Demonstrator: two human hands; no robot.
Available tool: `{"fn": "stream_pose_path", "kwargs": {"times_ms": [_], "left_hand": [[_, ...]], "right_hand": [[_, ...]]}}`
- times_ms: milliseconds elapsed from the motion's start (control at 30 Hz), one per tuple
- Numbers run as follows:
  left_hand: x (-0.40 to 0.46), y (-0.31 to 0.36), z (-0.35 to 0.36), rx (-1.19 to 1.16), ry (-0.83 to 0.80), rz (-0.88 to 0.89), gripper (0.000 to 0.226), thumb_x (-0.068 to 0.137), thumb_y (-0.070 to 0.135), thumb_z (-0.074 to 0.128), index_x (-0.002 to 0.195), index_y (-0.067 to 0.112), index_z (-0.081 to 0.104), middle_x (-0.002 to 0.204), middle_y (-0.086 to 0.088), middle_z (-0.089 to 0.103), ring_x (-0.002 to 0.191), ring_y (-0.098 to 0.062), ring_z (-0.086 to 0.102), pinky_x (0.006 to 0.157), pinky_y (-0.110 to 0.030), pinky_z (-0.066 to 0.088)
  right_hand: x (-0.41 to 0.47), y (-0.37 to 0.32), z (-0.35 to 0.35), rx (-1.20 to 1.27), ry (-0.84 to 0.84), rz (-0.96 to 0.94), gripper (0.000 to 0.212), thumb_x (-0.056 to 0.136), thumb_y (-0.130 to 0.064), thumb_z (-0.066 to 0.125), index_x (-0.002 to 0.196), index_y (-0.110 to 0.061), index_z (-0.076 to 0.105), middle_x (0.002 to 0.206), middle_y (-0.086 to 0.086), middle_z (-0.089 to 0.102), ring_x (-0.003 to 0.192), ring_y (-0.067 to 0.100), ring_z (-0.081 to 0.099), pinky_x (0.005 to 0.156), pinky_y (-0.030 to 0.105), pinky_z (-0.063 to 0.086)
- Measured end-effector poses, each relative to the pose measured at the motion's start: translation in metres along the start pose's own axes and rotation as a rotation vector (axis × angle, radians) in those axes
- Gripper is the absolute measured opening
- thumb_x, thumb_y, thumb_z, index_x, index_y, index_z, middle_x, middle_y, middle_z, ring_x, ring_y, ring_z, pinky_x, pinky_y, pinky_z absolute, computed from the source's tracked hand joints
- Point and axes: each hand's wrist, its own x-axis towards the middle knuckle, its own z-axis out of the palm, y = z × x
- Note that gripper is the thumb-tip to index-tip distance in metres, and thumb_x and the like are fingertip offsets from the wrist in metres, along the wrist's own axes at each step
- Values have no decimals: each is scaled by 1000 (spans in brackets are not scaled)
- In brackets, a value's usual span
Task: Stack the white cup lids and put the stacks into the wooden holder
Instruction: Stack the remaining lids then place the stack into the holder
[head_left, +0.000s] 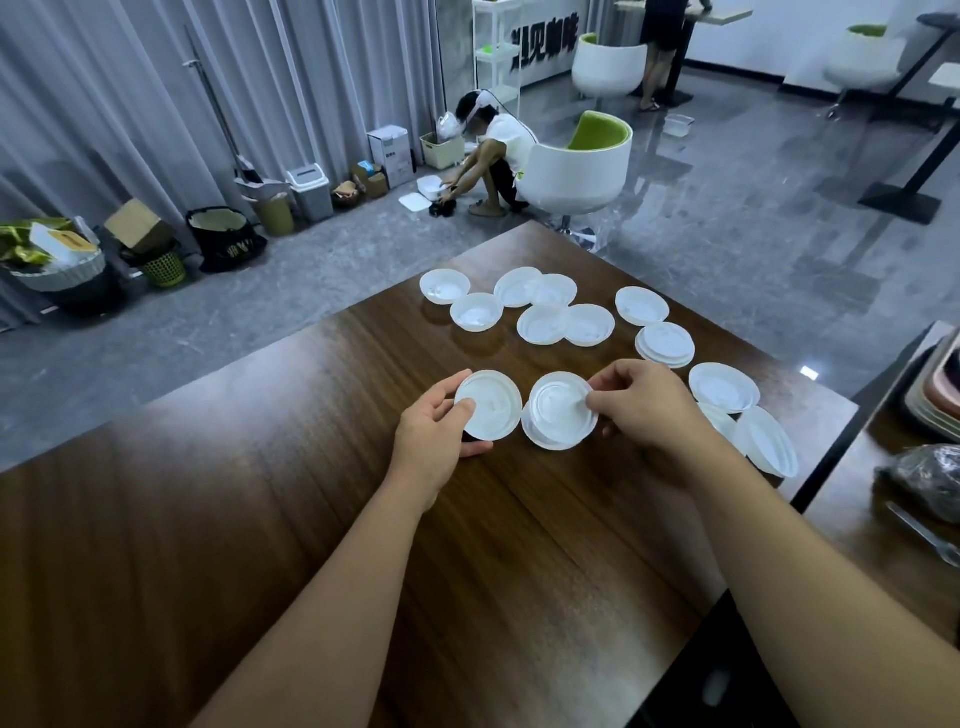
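Gripping one white lid (491, 404) by its edge in the left hand (431, 434) | right hand (641, 402) pinching the rim of a small lid stack (556, 413) beside it | other lids (540, 307) scattered on the wooden desk (260, 493); another stack (665, 345) lies beyond the right hand

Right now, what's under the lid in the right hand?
Another white lid peeks out beneath the lid pinched by the right hand, offset lower-left. Whether more lids are beneath is hidden.
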Motion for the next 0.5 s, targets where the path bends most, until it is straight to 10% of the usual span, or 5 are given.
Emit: {"fn": "stream_pose_path", "kwargs": {"times_ms": [500], "left_hand": [[2, 8, -12, -53, -258, -110, 34, 94, 39, 57, 121, 42, 77, 132, 9, 76, 125, -23, 71, 82, -42, 66]], "right_hand": [[6, -31, 37, -223, 20, -469, 22, 103, -19, 72, 123, -22, 83, 110, -4, 70, 107, 12, 63, 92, 26, 48]]}}
